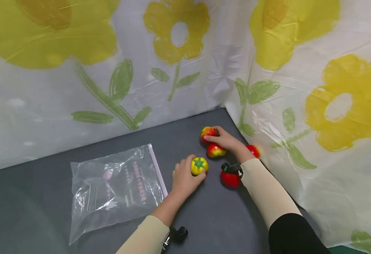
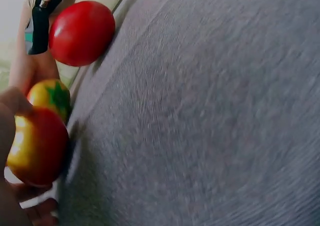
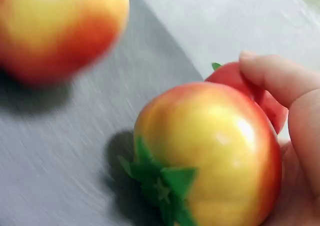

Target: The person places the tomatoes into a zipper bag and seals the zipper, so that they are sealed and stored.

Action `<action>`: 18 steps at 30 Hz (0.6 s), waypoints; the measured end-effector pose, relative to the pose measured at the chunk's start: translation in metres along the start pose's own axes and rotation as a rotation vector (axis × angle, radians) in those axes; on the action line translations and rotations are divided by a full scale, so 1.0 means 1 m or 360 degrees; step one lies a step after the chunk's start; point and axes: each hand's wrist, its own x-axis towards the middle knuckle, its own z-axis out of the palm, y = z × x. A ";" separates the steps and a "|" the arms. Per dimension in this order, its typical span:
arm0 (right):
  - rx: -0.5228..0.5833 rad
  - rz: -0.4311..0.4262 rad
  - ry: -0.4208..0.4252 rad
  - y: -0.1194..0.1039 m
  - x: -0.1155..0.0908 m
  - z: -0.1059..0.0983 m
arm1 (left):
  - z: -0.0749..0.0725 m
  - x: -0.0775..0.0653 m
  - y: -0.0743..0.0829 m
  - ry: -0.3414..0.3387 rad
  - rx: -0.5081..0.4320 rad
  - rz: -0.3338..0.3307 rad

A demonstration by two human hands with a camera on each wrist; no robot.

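Observation:
My left hand (image 1: pixel 184 177) grips a yellow tomato with a green calyx (image 1: pixel 199 166), thumb and fingers around its sides. In the left wrist view that tomato (image 2: pixel 40 146) also shows a red side. Farther back, my right hand (image 1: pixel 226 139) holds a red-and-yellow tomato (image 1: pixel 207 133) between thumb and fingers. Close in front of it lies another red-and-yellow tomato (image 1: pixel 216 150), whose green calyx shows in the right wrist view. A red tomato (image 1: pixel 230 180) sits below my right wrist. One more red tomato (image 1: pixel 254 151) is partly hidden behind my right forearm.
A clear plastic zip bag (image 1: pixel 115 192) with a pale slider edge (image 1: pixel 157 169) lies flat left of my left hand. Under everything is a dark grey tabletop (image 1: pixel 23 211). Flower-print curtains (image 1: pixel 204 84) stand along its back and right edges.

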 end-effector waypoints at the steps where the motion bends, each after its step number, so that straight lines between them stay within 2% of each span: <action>1: 0.0087 0.0006 -0.0001 0.001 -0.001 0.003 | 0.000 0.001 0.001 -0.0003 0.0058 0.0003; 5: 0.0399 -0.0036 0.0032 0.004 -0.005 0.006 | 0.003 0.004 0.004 -0.0074 0.0143 0.0024; 9: 0.0527 -0.0171 0.0208 0.002 -0.015 -0.006 | 0.008 0.005 0.005 -0.0122 0.0126 0.0061; 13: 0.0391 -0.0270 0.0409 -0.007 -0.048 -0.028 | 0.013 0.006 0.006 -0.0120 0.0100 0.0100; 18: -0.0053 -0.0284 0.0571 -0.011 -0.115 -0.041 | 0.015 0.006 0.008 -0.0107 0.0087 0.0116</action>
